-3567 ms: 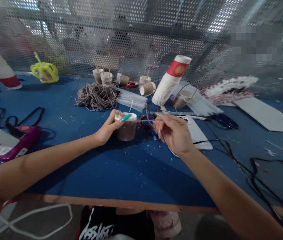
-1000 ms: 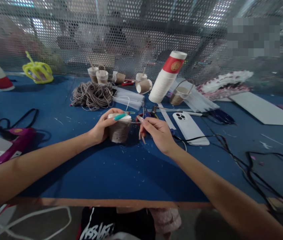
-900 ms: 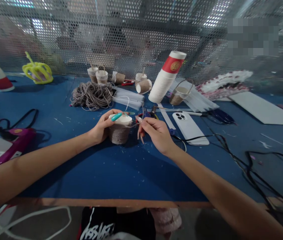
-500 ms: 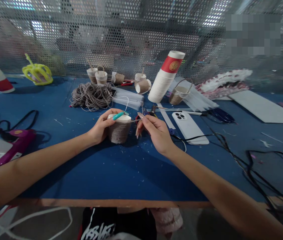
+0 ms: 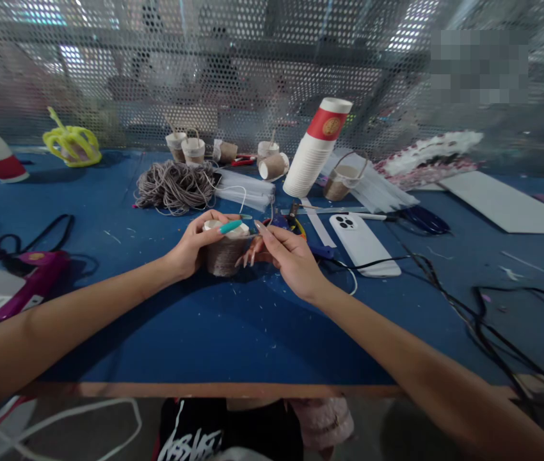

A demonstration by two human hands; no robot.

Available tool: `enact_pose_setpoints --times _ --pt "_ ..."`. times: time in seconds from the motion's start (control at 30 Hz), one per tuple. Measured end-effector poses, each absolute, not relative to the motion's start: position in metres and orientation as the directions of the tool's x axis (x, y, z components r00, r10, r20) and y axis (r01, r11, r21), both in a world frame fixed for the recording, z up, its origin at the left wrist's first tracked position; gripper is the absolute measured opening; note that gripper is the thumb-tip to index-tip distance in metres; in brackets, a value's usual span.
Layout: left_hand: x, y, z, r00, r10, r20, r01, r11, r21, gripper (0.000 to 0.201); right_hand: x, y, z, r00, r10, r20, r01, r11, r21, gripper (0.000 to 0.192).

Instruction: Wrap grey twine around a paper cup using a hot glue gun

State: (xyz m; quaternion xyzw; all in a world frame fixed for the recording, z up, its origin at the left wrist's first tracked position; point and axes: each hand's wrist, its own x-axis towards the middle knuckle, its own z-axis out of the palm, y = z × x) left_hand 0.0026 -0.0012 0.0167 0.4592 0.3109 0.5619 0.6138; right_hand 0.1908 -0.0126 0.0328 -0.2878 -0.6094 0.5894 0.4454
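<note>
left hand (image 5: 190, 246) grip wraps cup (image 5: 224, 251) | right hand (image 5: 287, 256) grip pinches cord (image 5: 249, 236) at rim | bare table (image 5: 233, 333) toward near edge

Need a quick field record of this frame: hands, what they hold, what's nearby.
left hand: wrapped around the twine-covered cup, which stands on the blue table
right hand: fingertips at the cup's right side, pinching a thin strand of twine
behind cup: loose twine bundle, stack of paper cups lying tilted
right of hands: white phone, face down; black cables
far left: pink tool
</note>
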Motion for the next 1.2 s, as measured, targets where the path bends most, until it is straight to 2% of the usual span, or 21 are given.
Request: enact_pose_setpoints --times 0.27,0.4,0.5,0.7,1.03,1.2 --pt "-0.0009 0.0009 0.0144 0.196 0.975 0.103 -0.404 -0.015 0.914 0.041 0.1902 -0.0137 0.0312 -0.446 0.881 0.161 -0.205 0.074 -0.976 0.040" --pt "-0.0016 0.0019 0.0134 0.212 0.966 0.145 -0.412 -0.046 0.910 0.047 0.1882 -0.0135 0.0287 -0.439 0.889 0.133 -0.213 0.041 -0.976 0.039" --pt "-0.0017 0.0016 0.0137 0.205 0.968 0.147 -0.386 -0.058 0.921 0.044 0.1872 -0.0136 0.0277 -0.429 0.896 0.111 -0.214 0.018 -0.977 0.040" --pt "-0.0010 0.0004 0.0159 0.202 0.972 0.117 -0.380 -0.032 0.924 0.038 0.1873 -0.0149 0.0298 -0.448 0.888 0.101 -0.166 0.028 -0.986 0.041" --pt "-0.0036 0.0038 0.0123 0.230 0.961 0.156 -0.398 -0.054 0.916 0.047 0.1864 -0.0147 0.0330 -0.452 0.887 0.098 -0.112 0.052 -0.992 0.046" --pt "-0.0032 0.0034 0.0127 0.233 0.964 0.128 -0.386 -0.029 0.922 0.042 0.1864 -0.0151 0.0335 -0.452 0.887 0.098 -0.118 0.049 -0.992 0.045"
